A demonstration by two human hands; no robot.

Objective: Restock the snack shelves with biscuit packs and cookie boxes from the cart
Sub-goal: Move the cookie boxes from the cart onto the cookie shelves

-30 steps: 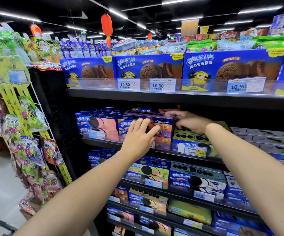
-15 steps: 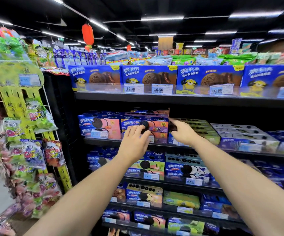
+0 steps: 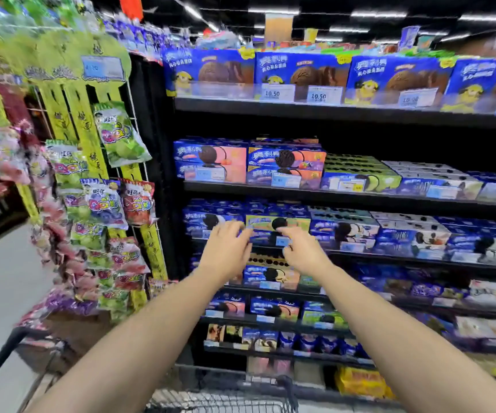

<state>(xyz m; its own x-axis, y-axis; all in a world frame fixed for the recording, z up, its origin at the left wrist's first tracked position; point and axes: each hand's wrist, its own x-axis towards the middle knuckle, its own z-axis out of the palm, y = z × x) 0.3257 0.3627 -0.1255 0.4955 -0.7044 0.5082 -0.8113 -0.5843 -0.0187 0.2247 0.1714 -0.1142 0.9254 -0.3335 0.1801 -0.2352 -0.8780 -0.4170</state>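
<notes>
Both my arms reach straight out over the cart (image 3: 220,400) toward the snack shelves (image 3: 240,189). My left hand (image 3: 226,253) is raised with its back toward me, its fingers (image 3: 236,231) straight and a little spread, holding nothing. Their tips lie in front of a blue cookie box (image 3: 202,222) on the third shelf down, and the blur keeps me from telling whether they touch it. My right hand (image 3: 303,253) hangs just beside the left at the same height. It is loosely bent and empty, with the forefinger stretched toward a yellow-fronted cookie box (image 3: 270,222).

That box stands at the front edge of the third shelf, between blue boxes on either side. It shows a dark round cookie on a yellow-green band, with a small price tag below it. On the shelf above, pink and orange boxes are stacked two high. Candy bags (image 3: 115,132) hang on a rack to my left.
</notes>
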